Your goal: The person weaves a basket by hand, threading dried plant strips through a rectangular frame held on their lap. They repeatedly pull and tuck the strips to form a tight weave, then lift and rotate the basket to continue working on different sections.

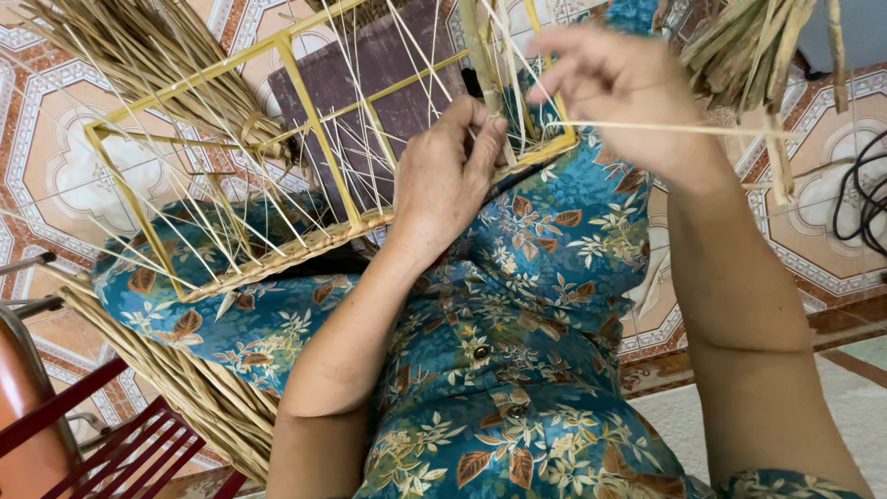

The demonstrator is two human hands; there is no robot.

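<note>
The left hand (448,171) presses a flat straw strip (487,83) against the near rim of the yellow wire frame (314,129), thumb and fingers closed on it. The frame rests tilted on the lap, on the blue flowered dress (517,305). The right hand (614,88), a little blurred, pinches a thin pale strand (702,129) which runs out to the right; its fingers are curled together around the strand.

Many thin strands (231,203) cross the frame loosely, so the pulled strand could catch on them and tangle, I think. If the left thumb loosens, the woven edge (305,249) along the near rim could slip open. A strong pull may snap the dry fibre. The frame is only balanced on the lap, so it could tip toward the tiled floor (55,166) at the left. The straw bundle (185,379) under the left arm could also slide down.
</note>
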